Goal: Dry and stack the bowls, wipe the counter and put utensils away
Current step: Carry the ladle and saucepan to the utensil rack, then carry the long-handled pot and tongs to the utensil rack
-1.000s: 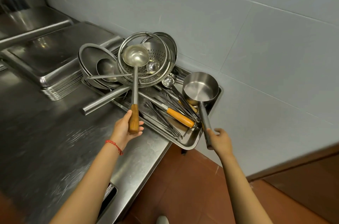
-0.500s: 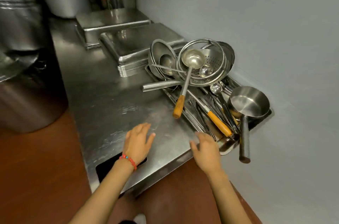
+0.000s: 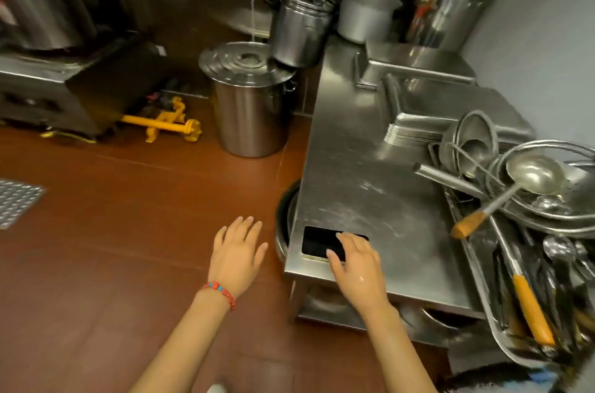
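Hands spread wide, empty: left (image 3: 236, 252) above floor, right (image 3: 355, 259) partly hiding dark counter slot (image 3: 317, 243); tray (image 3: 502, 341) cut off.

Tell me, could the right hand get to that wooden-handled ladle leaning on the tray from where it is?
Probably yes. The right hand is open and empty over the counter's near corner, and only bare steel lies between it and the ladle's wooden grip, which juts out free toward the counter.

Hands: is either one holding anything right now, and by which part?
Nothing is held. The left hand is open over the floor; the right hand hovers open above the counter's corner.
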The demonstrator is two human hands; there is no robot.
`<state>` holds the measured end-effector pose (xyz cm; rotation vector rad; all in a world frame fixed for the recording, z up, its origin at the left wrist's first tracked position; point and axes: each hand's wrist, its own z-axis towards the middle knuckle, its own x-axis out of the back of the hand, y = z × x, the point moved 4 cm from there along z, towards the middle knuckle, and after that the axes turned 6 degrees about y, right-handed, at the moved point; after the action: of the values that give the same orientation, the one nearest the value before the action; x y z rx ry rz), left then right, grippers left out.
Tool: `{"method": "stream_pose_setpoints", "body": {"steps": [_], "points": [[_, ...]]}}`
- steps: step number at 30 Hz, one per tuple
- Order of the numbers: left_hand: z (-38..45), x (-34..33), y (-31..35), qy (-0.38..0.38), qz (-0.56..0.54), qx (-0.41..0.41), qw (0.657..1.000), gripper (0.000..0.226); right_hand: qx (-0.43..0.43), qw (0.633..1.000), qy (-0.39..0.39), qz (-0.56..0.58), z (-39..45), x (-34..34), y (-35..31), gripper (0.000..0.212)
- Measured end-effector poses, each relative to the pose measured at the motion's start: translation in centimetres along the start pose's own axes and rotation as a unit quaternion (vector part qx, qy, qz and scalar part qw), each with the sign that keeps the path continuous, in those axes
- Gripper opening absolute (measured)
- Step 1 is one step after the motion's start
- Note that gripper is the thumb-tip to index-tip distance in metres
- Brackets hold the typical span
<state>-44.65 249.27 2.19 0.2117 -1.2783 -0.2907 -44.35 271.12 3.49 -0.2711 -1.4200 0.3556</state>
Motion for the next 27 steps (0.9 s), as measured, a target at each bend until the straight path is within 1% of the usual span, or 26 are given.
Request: {"method": "stream_pose_setpoints", "body": {"steps": [4, 8, 13, 17, 20, 23, 27], "points": [[-2.7, 4.1, -8.6, 0.031, 0.037, 0.093, 0.995, 0.047, 0.103, 0.994, -0.023, -0.002, 1.5, -3.1, -9.3, 0.047], [-6.6, 9.3, -18.1, 0.073, 0.059, 0.178, 0.979, 0.047, 0.191, 0.980, -0.047, 0.010, 2.3, -7.4, -20.1, 0.048], [-12.6, 16.9, -30.4, 0.119, 0.105, 0.277, 0.948, 0.045, 0.293, 0.951, -0.088, 0.055, 1.3, -13.4, -36.0, 0.046], [-18.4, 22.9, -38.0, 0.165, 0.130, 0.372, 0.904, 0.042, 0.386, 0.910, -0.133, 0.072, -1.1, -17.8, -47.6, 0.047], [-22.5, 26.1, -42.2, 0.174, 0.147, 0.435, 0.871, 0.041, 0.432, 0.883, -0.160, 0.091, -3.4, -20.3, -54.5, 0.046], [-26.2, 28.7, -45.7, 0.194, 0.184, 0.477, 0.837, 0.039, 0.483, 0.847, -0.195, 0.106, -5.5, -22.7, -60.4, 0.045], [-30.0, 31.1, -50.0, 0.188, 0.205, 0.540, 0.794, 0.055, 0.544, 0.798, -0.234, 0.113, -7.3, -26.2, -67.8, 0.046]]}}
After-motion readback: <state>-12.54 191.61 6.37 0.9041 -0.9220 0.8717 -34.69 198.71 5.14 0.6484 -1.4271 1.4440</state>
